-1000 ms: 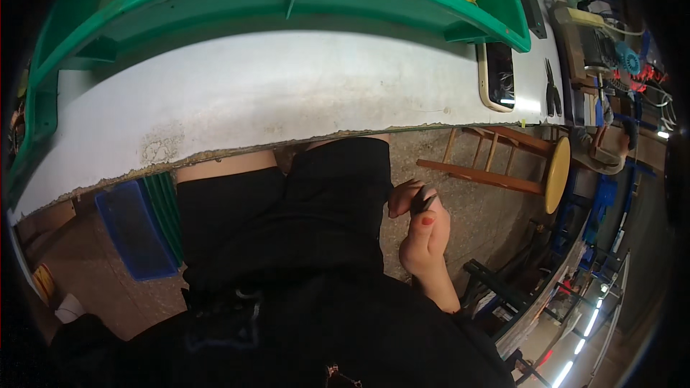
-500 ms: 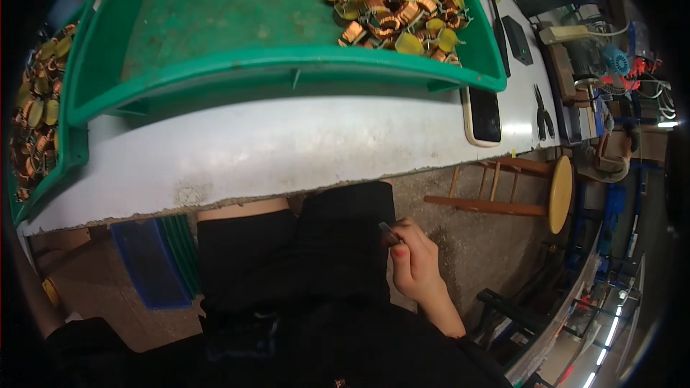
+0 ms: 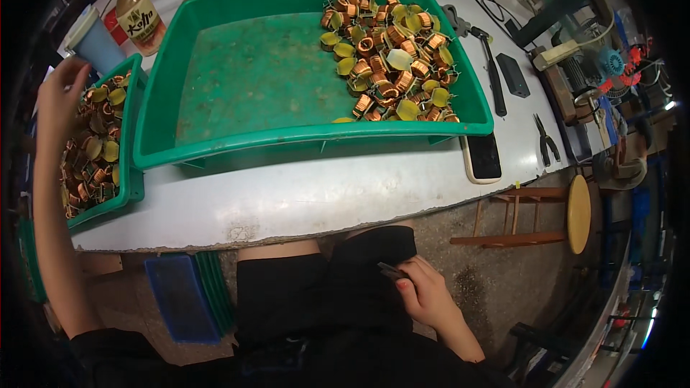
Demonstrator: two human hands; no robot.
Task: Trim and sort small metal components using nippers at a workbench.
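Copper coils point(image 3: 90, 154), yellow-taped, heaped, small tray point(image 3: 131, 136)

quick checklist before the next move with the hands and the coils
1. Left hand free over the small tray: ok, fingers spread, nothing seen in them.
2. Small tray stocked with coils: ok, it holds a heap.
3. Big tray has bare room: ok, its left half is bare, its own coil pile sits at the right.
4. Right hand grip: ok, down at the lap, fingers closed on a small dark piece; what it is, cannot tell.
5. Phone safe: not ok, it lies at the table edge.
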